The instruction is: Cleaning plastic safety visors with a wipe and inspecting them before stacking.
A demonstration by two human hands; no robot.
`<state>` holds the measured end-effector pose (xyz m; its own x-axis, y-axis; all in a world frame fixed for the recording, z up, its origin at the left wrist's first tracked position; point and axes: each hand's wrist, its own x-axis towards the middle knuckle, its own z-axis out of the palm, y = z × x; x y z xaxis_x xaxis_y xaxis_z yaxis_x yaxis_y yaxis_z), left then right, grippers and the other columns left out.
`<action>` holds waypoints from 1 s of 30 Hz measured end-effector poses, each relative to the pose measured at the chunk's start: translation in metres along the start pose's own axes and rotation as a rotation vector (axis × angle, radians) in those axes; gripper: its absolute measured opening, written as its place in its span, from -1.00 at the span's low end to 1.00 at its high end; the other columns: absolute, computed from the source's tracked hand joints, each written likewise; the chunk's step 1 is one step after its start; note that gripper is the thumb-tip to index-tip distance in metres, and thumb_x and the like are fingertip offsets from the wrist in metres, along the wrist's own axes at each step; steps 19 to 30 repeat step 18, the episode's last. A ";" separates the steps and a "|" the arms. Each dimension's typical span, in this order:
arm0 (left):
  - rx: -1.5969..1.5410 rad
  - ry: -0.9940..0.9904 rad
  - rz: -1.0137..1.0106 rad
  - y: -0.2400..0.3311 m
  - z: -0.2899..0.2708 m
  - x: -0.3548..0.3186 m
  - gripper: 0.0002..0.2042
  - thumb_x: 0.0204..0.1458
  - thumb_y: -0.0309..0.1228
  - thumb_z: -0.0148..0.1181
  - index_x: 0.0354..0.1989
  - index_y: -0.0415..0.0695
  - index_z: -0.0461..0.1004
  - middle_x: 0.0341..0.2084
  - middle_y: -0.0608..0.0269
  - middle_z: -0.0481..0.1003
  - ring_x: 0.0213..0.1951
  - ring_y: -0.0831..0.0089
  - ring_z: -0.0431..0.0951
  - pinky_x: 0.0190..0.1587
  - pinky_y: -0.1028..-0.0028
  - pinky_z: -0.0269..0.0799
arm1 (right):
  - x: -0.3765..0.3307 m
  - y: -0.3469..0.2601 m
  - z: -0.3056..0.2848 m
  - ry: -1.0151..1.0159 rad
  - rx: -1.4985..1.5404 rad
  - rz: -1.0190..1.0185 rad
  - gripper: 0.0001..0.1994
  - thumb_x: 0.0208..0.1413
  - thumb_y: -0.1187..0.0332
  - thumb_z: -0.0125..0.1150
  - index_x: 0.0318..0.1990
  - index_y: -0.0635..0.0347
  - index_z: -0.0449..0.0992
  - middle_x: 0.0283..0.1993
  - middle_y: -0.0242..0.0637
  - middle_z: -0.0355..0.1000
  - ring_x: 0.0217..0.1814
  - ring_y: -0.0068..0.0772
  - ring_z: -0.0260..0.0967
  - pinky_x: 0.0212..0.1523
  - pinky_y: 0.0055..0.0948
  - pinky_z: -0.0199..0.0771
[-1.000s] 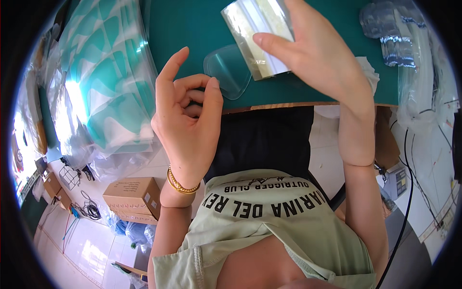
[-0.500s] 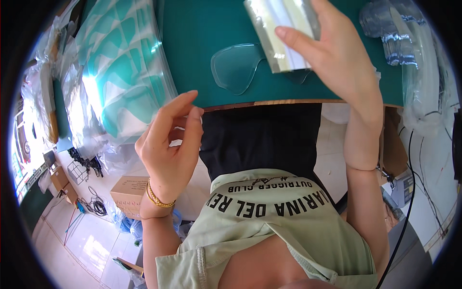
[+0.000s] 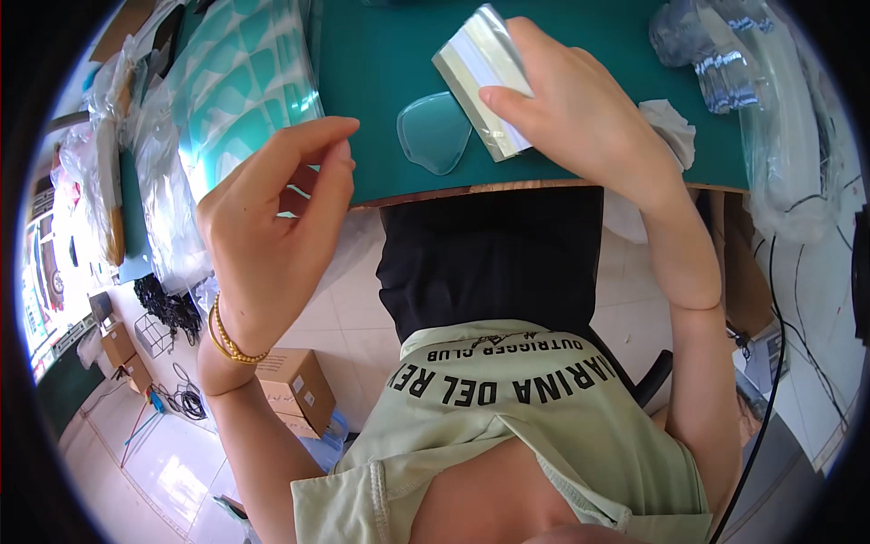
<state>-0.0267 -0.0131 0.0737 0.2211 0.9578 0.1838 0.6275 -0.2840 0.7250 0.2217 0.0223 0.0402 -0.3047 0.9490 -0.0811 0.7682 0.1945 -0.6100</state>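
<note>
Packet (image 3: 485, 77) (silvery, flat) pinched in right hand (image 3: 580, 118) above clear lens (image 3: 433, 131); left hand (image 3: 272, 236) loosely open, empty. A slip could scratch it.

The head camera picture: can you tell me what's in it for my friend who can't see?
A person's right hand holds a shiny silver packet over a green table mat, beside a clear curved lens lying on the mat. The left hand, wearing a gold bracelet, is raised with nothing in it near a stack of teal-and-white patterned bags.
</note>
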 end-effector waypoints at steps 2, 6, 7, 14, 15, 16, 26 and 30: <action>0.061 -0.037 -0.018 -0.001 -0.003 0.003 -0.83 0.18 -0.56 0.18 -0.10 -0.23 0.61 -0.43 0.31 0.62 -0.53 0.73 0.51 -0.56 0.74 0.34 | -0.002 0.006 0.001 0.061 0.159 -0.008 -0.68 0.17 0.26 0.20 -0.21 0.36 0.28 -0.40 0.13 0.43 -0.36 0.09 0.44 -0.31 -0.12 0.41; 0.070 -0.043 0.037 0.003 0.000 0.009 -0.83 0.17 -0.55 0.20 -0.09 -0.22 0.62 -0.43 0.32 0.62 -0.52 0.74 0.50 -0.55 0.74 0.33 | -0.005 -0.005 0.011 -0.025 0.154 0.088 -0.65 0.18 0.24 0.21 -0.19 0.37 0.25 -0.41 0.11 0.43 -0.39 0.07 0.44 -0.30 -0.13 0.42; 0.055 -0.050 0.056 0.002 0.001 0.011 -0.83 0.17 -0.53 0.19 -0.09 -0.22 0.62 -0.44 0.33 0.61 -0.52 0.75 0.48 -0.55 0.73 0.32 | -0.003 -0.006 0.021 -0.045 0.187 0.095 -0.66 0.17 0.27 0.19 -0.18 0.39 0.23 -0.40 0.17 0.44 -0.37 0.15 0.45 -0.30 -0.10 0.43; 0.003 -0.022 0.005 0.006 0.011 0.035 -0.87 0.09 -0.49 0.25 -0.22 -0.17 0.64 -0.50 0.28 0.62 -0.55 0.67 0.54 -0.53 0.62 0.40 | -0.003 -0.012 0.026 0.005 0.145 -0.029 -0.67 0.15 0.28 0.14 -0.20 0.40 0.23 -0.44 0.23 0.44 -0.33 0.29 0.45 -0.26 0.04 0.40; -0.001 -0.018 0.020 0.007 0.015 0.034 -0.87 0.08 -0.48 0.25 -0.22 -0.17 0.65 -0.51 0.28 0.62 -0.56 0.67 0.54 -0.52 0.62 0.40 | -0.001 -0.007 0.023 0.060 0.143 -0.044 -0.67 0.14 0.28 0.15 -0.21 0.39 0.24 -0.43 0.23 0.44 -0.32 0.30 0.44 -0.26 0.03 0.40; -0.006 -0.013 0.033 0.008 0.018 0.033 -0.87 0.08 -0.48 0.25 -0.23 -0.16 0.65 -0.51 0.28 0.61 -0.56 0.66 0.54 -0.52 0.61 0.40 | -0.002 -0.007 0.016 0.029 0.150 0.050 -0.66 0.13 0.26 0.17 -0.19 0.38 0.25 -0.38 0.22 0.46 -0.28 0.31 0.45 -0.25 0.03 0.40; 0.003 -0.041 -0.025 0.007 0.017 0.033 -0.87 0.09 -0.47 0.24 -0.23 -0.14 0.65 -0.50 0.26 0.63 -0.54 0.63 0.57 -0.50 0.61 0.43 | 0.000 -0.006 0.021 0.026 0.103 0.099 -0.64 0.13 0.23 0.19 -0.12 0.32 0.27 -0.34 0.13 0.51 -0.24 0.29 0.48 -0.22 0.01 0.42; 0.003 -0.041 -0.025 0.007 0.017 0.033 -0.87 0.09 -0.47 0.24 -0.23 -0.14 0.65 -0.50 0.26 0.63 -0.54 0.63 0.57 -0.50 0.61 0.43 | 0.000 -0.006 0.021 0.026 0.103 0.099 -0.64 0.13 0.23 0.19 -0.12 0.32 0.27 -0.34 0.13 0.51 -0.24 0.29 0.48 -0.22 0.01 0.42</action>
